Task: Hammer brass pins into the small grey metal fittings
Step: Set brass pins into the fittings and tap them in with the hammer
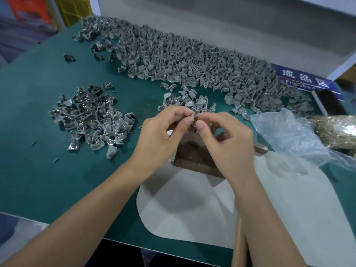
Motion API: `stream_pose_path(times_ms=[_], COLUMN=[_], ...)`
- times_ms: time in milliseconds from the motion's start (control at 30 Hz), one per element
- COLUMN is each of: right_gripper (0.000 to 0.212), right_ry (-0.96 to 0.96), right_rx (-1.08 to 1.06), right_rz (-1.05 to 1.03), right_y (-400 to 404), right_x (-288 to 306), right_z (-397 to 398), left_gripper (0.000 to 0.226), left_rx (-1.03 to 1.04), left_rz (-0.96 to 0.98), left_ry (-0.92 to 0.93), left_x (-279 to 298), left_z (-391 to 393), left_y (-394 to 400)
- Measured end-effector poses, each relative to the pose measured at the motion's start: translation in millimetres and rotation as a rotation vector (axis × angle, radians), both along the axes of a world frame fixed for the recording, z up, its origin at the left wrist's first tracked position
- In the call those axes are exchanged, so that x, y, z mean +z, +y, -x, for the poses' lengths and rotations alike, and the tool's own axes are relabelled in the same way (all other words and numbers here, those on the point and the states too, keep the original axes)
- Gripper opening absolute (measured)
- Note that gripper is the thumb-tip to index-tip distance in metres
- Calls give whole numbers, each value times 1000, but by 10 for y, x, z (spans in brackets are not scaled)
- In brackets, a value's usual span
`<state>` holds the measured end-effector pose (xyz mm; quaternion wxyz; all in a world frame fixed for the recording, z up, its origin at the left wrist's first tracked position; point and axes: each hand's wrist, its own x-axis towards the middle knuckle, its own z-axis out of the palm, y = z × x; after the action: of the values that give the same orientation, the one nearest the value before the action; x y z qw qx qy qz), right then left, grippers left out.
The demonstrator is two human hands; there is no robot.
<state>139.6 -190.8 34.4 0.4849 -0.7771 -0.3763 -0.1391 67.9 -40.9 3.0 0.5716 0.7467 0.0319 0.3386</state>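
Pinching one small grey fitting (pixel 193 118) between both hands, left hand (pixel 163 130) and right hand (pixel 225 135) grip curled on it, above dark block (pixel 194 153), green desk (pixel 38 170)

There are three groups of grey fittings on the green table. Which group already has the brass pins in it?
The separate pile on the left: gold pin heads glint among its fittings. The long heap along the back and the small cluster beyond the hands show plain grey only.
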Motion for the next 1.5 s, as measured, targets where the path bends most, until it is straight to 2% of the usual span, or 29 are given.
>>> stream_pose_path(times_ms=[67, 133, 200, 267, 333, 467, 533, 600, 667, 700, 800, 867, 933, 1000, 1067, 1233, 1400, 1500], right_gripper=[14, 20, 22, 32, 47, 57, 49, 30, 16, 16, 17, 18, 23, 30, 34, 38, 33, 43], right_ry=[18, 97, 180, 318, 444, 514, 537, 532, 560, 621, 837, 971, 1062, 1155, 1212, 1104, 1036, 1073], right_rx=[-65, -278, -566, -750, -775, -724, -680, -615, -555, -527, -488, -388, -192, -46, 11, 50, 81, 66], right_rz=[-15, 8, 215, 531, 720, 751, 768, 776, 718, 617, 150, -180, -314, -312, -277, -125, -138, -134], right_y=[-163, -411, -702, -931, -1030, -1015, -947, -913, -916, -937, -1021, -1016, -975, -910, -837, -678, -584, -576], right_x=[47, 87, 78, 23, -49, -88, -64, -92, -101, -83, 57, 177, 268, 299, 287, 256, 299, 250], right_z=[-32, -49, -46, 39, 168, 362, 406, 402, 332, 296, 311, 462, 635, 752, 817, 892, 890, 856], left_gripper=[12, 13, 11, 7, 5, 2, 2, 4, 5, 5, 3, 3, 4, 4, 4, 6, 2, 3], left_rx=[-31, -44, -49, -38, -34, -78, -95, -85, -75, -78, -91, -91, -91, -114, -145, -153, -165, -168], left_rz=[6, -36, -126, -260, -308, -335, -360, -398, -425, -424, -403, -398, -404, -390, -379, -371, -374, -357], left_ry=[16, 51, 82, 101, 163, 244, 249, 256, 259, 257, 257, 254, 250, 256, 260, 253, 267, 278], left_x=[-18, -33, -40, -46, -47, -24, 8, 22, 29, 26, 9, -7, -19, -13, -9, -27, -24, -15], left_z=[2, 6, 8, 0, -7, 0, 0, 1, 4, 6, 10, 5, -7, -13, -19, -26, -18, -21], left_y=[-14, -25, -24, -8, 21, 77, 92, 124, 154, 164, 175, 185, 205, 218, 221, 211, 223, 221])
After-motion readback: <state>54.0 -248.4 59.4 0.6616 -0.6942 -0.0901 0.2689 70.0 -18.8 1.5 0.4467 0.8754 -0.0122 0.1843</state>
